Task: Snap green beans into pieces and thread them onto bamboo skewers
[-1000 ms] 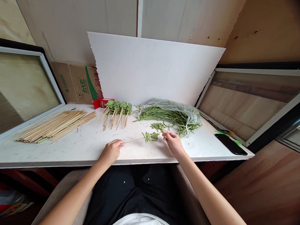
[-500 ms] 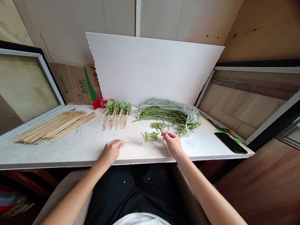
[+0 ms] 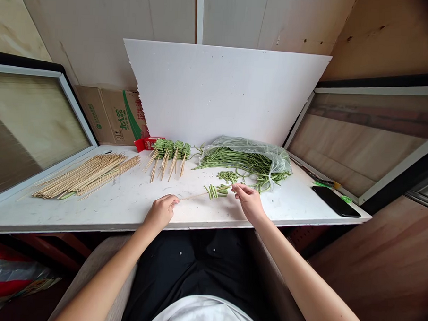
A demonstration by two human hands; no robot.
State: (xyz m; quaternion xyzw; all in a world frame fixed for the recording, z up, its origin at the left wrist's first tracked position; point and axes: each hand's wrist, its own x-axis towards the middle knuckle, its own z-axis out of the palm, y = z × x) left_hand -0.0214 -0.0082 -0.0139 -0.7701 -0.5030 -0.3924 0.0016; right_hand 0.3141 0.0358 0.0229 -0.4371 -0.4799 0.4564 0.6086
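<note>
My left hand [image 3: 161, 210] is closed round the near end of a thin bamboo skewer [image 3: 193, 196], which slants across the table to the right. Short cut pieces of long bean [image 3: 211, 192] sit along the skewer's line, several of them side by side. At its far end my right hand [image 3: 247, 198] pinches a small green bean piece, mostly hidden by the fingertips. Just behind lies a pile of cut bean pieces [image 3: 227, 176]. Uncut long beans [image 3: 235, 160] spill from a clear plastic bag [image 3: 276, 156] farther back.
Bean-loaded skewers [image 3: 172, 151] lie at the back, by a red box [image 3: 143, 144]. Many bare skewers [image 3: 87, 176] are heaped at left. A black phone [image 3: 335, 201] rests near the right edge of the white table [image 3: 126, 213]. A white board [image 3: 224, 90] stands behind.
The camera view has shifted slightly, so everything sits a little to the right and higher. Both hands keep nearly the same pose on the skewer and bean piece.
</note>
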